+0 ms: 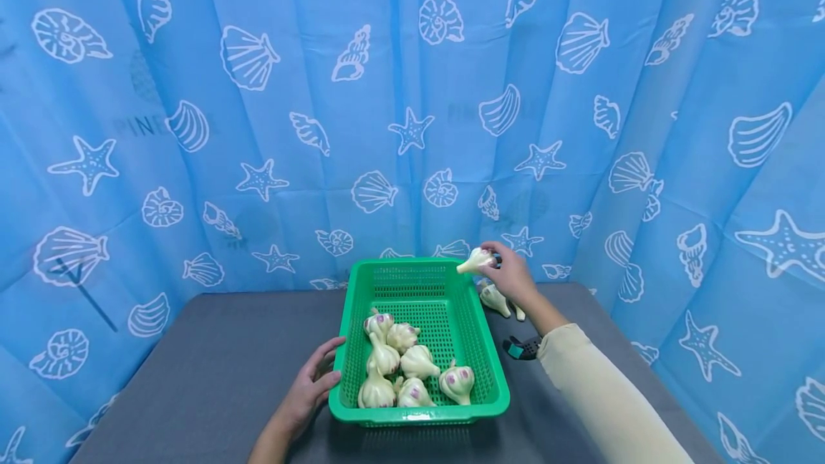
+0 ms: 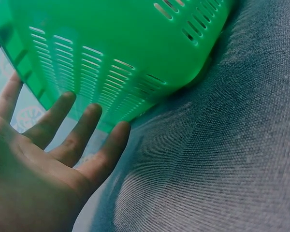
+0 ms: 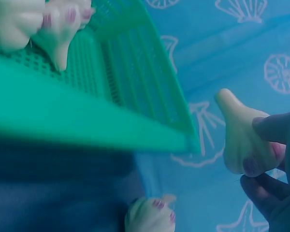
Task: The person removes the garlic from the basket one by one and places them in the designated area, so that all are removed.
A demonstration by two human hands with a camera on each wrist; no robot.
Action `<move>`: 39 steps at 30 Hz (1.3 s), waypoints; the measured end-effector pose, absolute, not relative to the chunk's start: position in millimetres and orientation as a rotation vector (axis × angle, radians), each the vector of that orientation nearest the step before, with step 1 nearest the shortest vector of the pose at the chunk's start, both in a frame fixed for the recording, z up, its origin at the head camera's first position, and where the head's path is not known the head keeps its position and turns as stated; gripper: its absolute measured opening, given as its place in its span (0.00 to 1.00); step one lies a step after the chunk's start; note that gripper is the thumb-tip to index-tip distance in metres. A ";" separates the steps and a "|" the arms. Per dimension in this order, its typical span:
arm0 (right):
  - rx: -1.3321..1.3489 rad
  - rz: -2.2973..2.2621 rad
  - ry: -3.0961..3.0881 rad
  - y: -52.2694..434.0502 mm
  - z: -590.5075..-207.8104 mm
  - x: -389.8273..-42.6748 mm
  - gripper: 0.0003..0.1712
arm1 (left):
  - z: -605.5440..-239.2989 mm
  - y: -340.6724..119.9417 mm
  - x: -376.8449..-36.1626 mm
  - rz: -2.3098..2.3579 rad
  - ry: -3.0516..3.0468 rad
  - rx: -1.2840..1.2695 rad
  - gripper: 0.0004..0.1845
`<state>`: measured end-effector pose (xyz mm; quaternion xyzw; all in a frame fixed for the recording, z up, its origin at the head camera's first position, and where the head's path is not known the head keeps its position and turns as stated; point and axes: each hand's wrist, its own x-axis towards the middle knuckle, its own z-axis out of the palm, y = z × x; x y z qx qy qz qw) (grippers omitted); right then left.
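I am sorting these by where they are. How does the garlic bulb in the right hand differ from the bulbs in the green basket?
The white, purple-blotched garlic bulb is pinched by the right hand in the air by the far right corner of the green slotted plastic basket; the basket bulbs lie clustered on its floor, untouched. The held bulb is alone, stem pointing left; the others point various ways. All look the same kind.

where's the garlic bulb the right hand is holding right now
In the head view, the garlic bulb is pinched by the right hand just above the far right corner of the green basket, over loose bulbs on the table.
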<state>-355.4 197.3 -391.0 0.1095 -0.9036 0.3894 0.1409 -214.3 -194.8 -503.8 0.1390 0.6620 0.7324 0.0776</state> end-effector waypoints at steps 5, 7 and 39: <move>0.272 1.144 -2.544 211.9 -397.6 -351.9 0.26 | -505.5 -194.4 -215.8 2.207 1.985 0.382 0.31; 0.253 1.159 -2.517 217.1 -400.0 -350.1 0.26 | -505.9 -194.3 -216.3 2.211 1.982 0.368 0.31; -0.137 0.981 -2.329 289.9 -474.6 -332.9 0.25 | -505.9 -194.6 -216.6 2.185 1.989 0.376 0.31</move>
